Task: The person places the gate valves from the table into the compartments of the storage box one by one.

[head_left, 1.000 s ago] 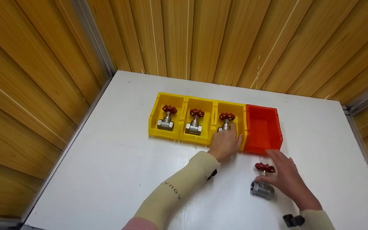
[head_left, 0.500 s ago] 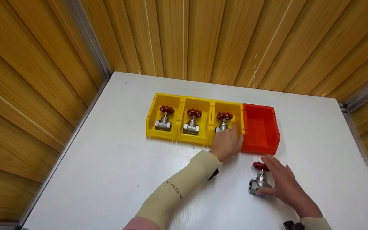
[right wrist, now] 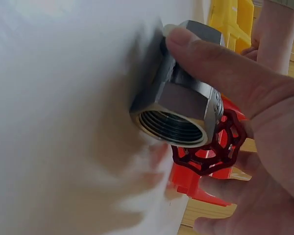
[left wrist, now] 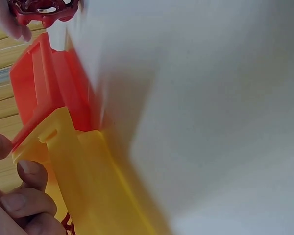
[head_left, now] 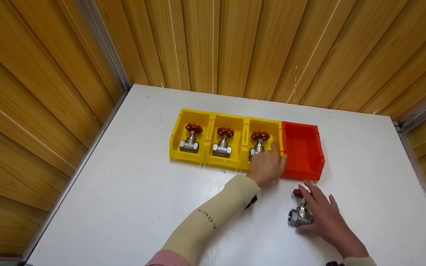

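My left hand (head_left: 266, 166) is at the front of the third yellow bin (head_left: 276, 127). Its thumb and curled fingers pinch the bin's rim beside the red bin (head_left: 303, 147), as the left wrist view shows. Inside that yellow bin a gate valve (head_left: 259, 146) with a red handwheel lies partly behind the hand. My right hand (head_left: 324, 214) holds another gate valve (head_left: 298, 216) in front of the red bin. In the right wrist view the thumb (right wrist: 201, 54) lies along the valve's steel body (right wrist: 179, 98), with the other fingers beyond the red handwheel (right wrist: 210, 147).
Two more yellow bins (head_left: 178, 135) (head_left: 237, 122) join the row on the left, each with a gate valve (head_left: 189, 142) (head_left: 222, 146) inside. The row stands on a white table (head_left: 124, 184). Wood-panelled walls (head_left: 231, 48) rise behind and at the sides.
My right thumb has moved from near the valve's stem down to its body, with the fingers spread by the handwheel. My left hand has stayed at the third yellow bin.
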The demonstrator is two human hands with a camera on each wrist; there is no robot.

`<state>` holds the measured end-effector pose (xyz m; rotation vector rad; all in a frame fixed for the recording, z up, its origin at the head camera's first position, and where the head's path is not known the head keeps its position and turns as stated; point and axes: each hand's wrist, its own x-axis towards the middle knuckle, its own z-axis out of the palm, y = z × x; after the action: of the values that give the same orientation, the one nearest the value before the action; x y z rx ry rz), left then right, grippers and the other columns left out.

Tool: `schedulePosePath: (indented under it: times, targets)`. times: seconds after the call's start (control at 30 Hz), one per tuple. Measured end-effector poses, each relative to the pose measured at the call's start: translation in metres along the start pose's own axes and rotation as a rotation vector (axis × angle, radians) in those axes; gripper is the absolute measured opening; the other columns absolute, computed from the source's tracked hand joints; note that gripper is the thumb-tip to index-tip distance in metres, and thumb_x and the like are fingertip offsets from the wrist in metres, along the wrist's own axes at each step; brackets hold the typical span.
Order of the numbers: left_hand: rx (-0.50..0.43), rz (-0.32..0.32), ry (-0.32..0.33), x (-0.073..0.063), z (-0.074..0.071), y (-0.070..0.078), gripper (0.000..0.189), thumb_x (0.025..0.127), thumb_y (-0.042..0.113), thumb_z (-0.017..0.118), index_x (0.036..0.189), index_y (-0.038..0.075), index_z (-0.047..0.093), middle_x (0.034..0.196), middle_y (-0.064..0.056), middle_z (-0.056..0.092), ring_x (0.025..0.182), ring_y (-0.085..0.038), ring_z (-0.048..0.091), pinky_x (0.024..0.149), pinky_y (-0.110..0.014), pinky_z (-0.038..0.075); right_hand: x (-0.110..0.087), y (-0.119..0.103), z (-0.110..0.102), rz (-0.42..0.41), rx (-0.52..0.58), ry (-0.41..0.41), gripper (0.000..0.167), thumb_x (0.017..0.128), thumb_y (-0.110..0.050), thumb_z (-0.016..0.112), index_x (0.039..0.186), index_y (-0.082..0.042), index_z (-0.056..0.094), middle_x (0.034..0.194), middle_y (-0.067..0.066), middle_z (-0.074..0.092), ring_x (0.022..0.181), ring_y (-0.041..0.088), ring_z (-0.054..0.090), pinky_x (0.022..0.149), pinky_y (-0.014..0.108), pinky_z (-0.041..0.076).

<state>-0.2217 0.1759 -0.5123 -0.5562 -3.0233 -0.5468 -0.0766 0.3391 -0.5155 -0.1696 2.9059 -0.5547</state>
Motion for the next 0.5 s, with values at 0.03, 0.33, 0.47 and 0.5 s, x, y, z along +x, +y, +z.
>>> schedulePosePath:
  times: [0.03,0.33,0.47,0.5]
  targets:
    - [0.000,-0.001,-0.002,0.001,0.001,0.001,0.056,0.100,0.052,0.038,0.138,0.011,0.036,0.060,0.006,0.048,0.048,-0.012,0.047,0.042,-0.025,0.036,0.000,-0.001,0.000,0.005,-0.007,-0.007,0.126,0.048,-0.031,0.096,0.152,-0.013,0.027,0.159,0.013,0.020,0.142,0.038,0.019,0.105,0.074,0.011]
    - [0.009,-0.019,-0.039,0.005,0.002,0.010,0.054,0.099,0.056,0.036,0.127,0.012,0.045,0.062,0.005,0.051,0.050,-0.013,0.050,0.046,-0.024,0.039,-0.001,-0.007,0.006,0.047,-0.044,-0.008,0.133,0.048,-0.028,0.096,0.155,-0.013,0.017,0.158,0.019,0.018,0.141,0.040,0.018,0.105,0.075,0.008]
    - [0.030,-0.019,-0.057,0.008,0.003,0.013,0.064,0.098,0.058,0.036,0.137,0.007,0.041,0.064,0.004,0.054,0.052,-0.014,0.051,0.051,-0.026,0.045,-0.003,-0.009,0.006,0.057,-0.069,0.013,0.135,0.048,-0.028,0.096,0.155,-0.012,0.015,0.157,0.020,0.020,0.141,0.042,0.018,0.104,0.076,0.007]
    - [0.039,-0.020,-0.061,0.009,0.003,0.014,0.067,0.098,0.058,0.035,0.140,0.006,0.039,0.064,0.004,0.055,0.051,-0.014,0.051,0.052,-0.026,0.046,-0.003,-0.009,0.007,0.058,-0.076,0.017,0.136,0.048,-0.028,0.096,0.155,-0.011,0.015,0.156,0.020,0.021,0.141,0.042,0.019,0.103,0.077,0.007]
